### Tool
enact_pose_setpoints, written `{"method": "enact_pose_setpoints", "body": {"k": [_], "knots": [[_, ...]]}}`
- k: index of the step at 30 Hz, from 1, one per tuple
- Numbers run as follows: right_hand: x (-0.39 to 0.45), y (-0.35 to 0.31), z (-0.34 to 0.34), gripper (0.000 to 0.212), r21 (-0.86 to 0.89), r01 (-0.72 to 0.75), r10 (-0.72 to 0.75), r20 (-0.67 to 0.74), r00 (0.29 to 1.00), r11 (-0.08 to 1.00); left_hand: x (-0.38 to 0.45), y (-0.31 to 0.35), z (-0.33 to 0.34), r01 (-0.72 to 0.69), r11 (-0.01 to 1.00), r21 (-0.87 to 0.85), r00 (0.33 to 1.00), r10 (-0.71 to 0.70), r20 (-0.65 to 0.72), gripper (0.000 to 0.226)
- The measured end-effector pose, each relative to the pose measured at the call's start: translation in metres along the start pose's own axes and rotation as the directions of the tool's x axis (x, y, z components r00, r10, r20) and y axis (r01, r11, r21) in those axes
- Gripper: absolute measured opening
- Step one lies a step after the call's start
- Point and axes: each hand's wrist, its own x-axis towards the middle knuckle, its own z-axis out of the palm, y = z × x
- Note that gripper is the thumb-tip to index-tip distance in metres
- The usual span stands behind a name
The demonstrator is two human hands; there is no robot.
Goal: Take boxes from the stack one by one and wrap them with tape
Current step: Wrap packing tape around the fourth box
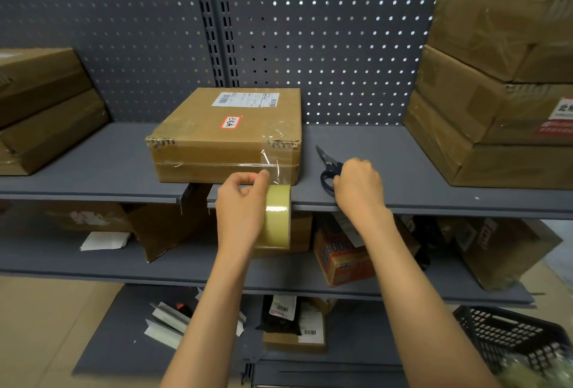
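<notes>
1. Left hand [240, 210] is out past the shelf's front edge, fingers curled round the tape roll [278, 217], with a clear strip running from the roll up to the box's front face.
2. Right hand [359, 186] sits at the front edge too, fingers curled onto the scissors [329, 170] lying flat on the shelf [387, 151].
3. Box [228, 134] with a white label is near the front edge, just left of the scissors.
4. Stack of boxes [496, 92] is at the shelf's right end, another pile [46, 108] at the left end.
</notes>
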Motion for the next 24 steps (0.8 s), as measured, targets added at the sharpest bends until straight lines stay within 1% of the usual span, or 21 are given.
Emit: {"method": "enact_pose_setpoints", "body": {"k": [3, 6, 9, 12, 14, 16, 20, 24], "knots": [[-0.004, 0.003, -0.004, 0.028, 0.24, 0.006, -0.001, -0.019, 1.0, 0.971, 0.0, -0.001, 0.0, -0.003, 1.0, 0.006, 1.0, 0.003, -0.018, 0.019], [-0.007, 0.003, -0.002, 0.025, 0.48, 0.086, -0.07, -0.051, 0.996, 0.873, 0.0, -0.001, 0.001, -0.007, 1.0, 0.002, 1.0, 0.007, -0.022, 0.018], [-0.01, 0.007, 0.0, 0.029, 0.592, 0.173, -0.144, -0.097, 0.985, 0.787, -0.001, 0.0, 0.002, 0.001, 1.0, -0.001, 1.0, -0.001, -0.023, 0.018], [-0.017, 0.015, 0.0, 0.038, 0.6, 0.279, -0.232, -0.155, 0.96, 0.75, -0.002, 0.001, 0.002, -0.011, 1.0, -0.007, 1.0, 0.011, -0.026, 0.016], [-0.023, 0.02, -0.002, 0.045, 0.602, 0.299, -0.247, -0.17, 0.954, 0.741, -0.002, 0.001, 0.002, -0.007, 1.0, -0.007, 1.0, 0.007, -0.027, 0.016], [-0.03, 0.025, -0.005, 0.049, 0.61, 0.292, -0.253, -0.152, 0.955, 0.737, -0.002, 0.002, 0.002, 0.001, 1.0, -0.016, 1.0, -0.001, -0.023, 0.017], [-0.042, 0.04, -0.012, 0.045, 0.592, 0.305, -0.326, -0.074, 0.942, 0.746, -0.002, 0.0, 0.001, -0.001, 1.0, -0.016, 1.0, 0.0, -0.026, 0.018], [-0.049, 0.05, -0.019, 0.049, 0.567, 0.287, -0.328, -0.032, 0.944, 0.772, -0.002, 0.0, 0.002, -0.001, 1.0, -0.022, 0.999, 0.001, -0.032, 0.019]]}}
